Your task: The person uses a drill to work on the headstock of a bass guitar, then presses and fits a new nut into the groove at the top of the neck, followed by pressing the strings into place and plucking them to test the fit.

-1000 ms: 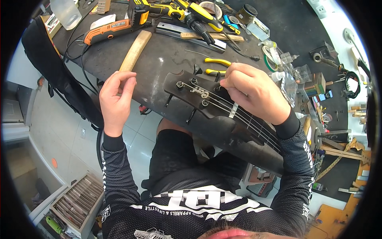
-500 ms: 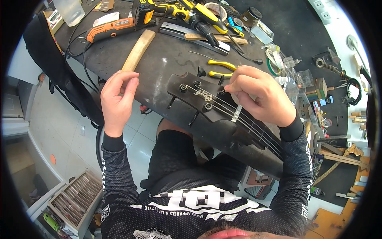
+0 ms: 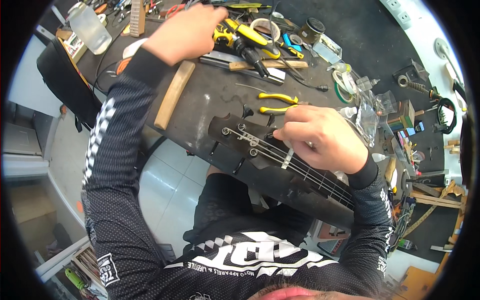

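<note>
My left hand [image 3: 182, 32] reaches over the tools at the bench's back, fingers apart beside a yellow-and-black drill [image 3: 240, 45]; what lies under the fingertips is hidden. My right hand [image 3: 320, 140] is closed, fingertips pinched at a tuner on the dark headstock [image 3: 242, 137] of a stringed instrument; what they grip is too small to make out. The strings run right along the neck past a white nut [image 3: 288, 158]. Yellow-handled pliers [image 3: 275, 97] lie above the headstock. A wooden stick [image 3: 175, 95] lies to its left.
A black padded case [image 3: 65, 80] stands off the bench's left edge. A translucent jug [image 3: 90, 27] is at back left. Tape rolls [image 3: 345, 82], small bottles, wooden blocks [image 3: 400, 112] and assorted tools crowd the right side. A metal bar [image 3: 215, 58] lies across the back.
My left hand has moved up from beside the wooden stick to the back tools, covering the orange power tool. My right hand stays pinched at the headstock. The view has shifted slightly.
</note>
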Tool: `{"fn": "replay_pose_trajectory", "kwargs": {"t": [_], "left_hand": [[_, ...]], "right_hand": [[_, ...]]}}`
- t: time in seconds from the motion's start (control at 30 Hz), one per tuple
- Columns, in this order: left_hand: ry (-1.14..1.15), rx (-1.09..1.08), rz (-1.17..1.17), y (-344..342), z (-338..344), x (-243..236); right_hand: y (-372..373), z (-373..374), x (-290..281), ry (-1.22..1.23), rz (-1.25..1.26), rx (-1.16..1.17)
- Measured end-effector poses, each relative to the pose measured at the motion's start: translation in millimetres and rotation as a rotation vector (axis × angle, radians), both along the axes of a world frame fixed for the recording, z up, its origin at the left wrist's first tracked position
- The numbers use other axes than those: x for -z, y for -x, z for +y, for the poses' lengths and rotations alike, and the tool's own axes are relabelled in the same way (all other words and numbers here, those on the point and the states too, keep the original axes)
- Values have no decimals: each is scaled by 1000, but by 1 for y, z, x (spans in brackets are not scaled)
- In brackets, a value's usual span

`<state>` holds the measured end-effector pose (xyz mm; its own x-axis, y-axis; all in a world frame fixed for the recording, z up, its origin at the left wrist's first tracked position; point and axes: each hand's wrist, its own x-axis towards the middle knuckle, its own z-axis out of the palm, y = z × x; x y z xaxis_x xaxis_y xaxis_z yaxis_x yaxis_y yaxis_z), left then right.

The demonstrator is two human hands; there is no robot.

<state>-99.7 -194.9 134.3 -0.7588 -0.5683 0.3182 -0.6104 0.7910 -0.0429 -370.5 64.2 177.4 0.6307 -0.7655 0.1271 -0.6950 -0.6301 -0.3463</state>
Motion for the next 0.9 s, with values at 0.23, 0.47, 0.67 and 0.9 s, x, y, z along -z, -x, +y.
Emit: {"fn": "replay_pose_trajectory", "kwargs": {"t": [0.23, 0.47, 0.67, 0.9], "left_hand": [[-246, -179, -178, 52, -53, 38], [-152, -201, -352, 49, -73, 18], [206, -215, -206, -23, -138, -56], [-570, -256, 490, -27, -68, -128]], "right_hand": [[4, 7, 9, 36, -56, 23], [10, 12, 10, 18, -57, 50], [7, 13, 13, 64, -74, 30], [21, 19, 18, 52, -31, 73]]}}
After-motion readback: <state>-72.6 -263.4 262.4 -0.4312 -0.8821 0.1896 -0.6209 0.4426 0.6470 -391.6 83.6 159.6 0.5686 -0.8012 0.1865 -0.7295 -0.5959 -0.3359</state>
